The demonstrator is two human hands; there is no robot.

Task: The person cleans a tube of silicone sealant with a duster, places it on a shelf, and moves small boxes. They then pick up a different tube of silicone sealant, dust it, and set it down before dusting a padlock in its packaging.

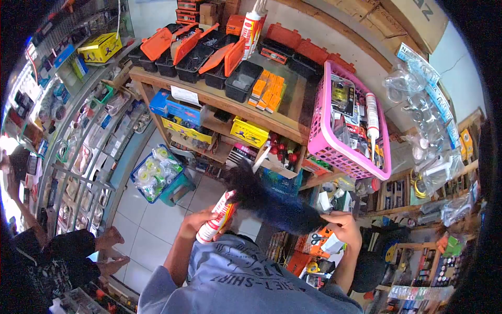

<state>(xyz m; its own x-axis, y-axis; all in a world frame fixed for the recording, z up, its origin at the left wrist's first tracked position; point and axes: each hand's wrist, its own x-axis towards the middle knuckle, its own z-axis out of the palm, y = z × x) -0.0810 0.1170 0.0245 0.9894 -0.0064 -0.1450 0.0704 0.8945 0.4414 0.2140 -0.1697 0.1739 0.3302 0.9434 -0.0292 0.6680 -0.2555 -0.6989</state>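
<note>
My left hand [205, 222] is wrapped round a white, red and yellow silicone sealant tube [222, 212], held tilted in front of my chest. In my right hand [342, 229] is a dark feather duster [282, 208], gripped at its right end. Its fluffy part stretches left across my front, and the far tip overlaps the top of the tube in this view. My right fingers are closed, and the duster's handle is mostly hidden.
A wooden shelf unit [214, 94] carries black bins with orange lids [191, 55] and a pink basket [384, 144] of packaged goods. A crate of clear items [158, 175] rests on a green stool [180, 189]. At left, a person in dark clothes [52, 256] is beside racks.
</note>
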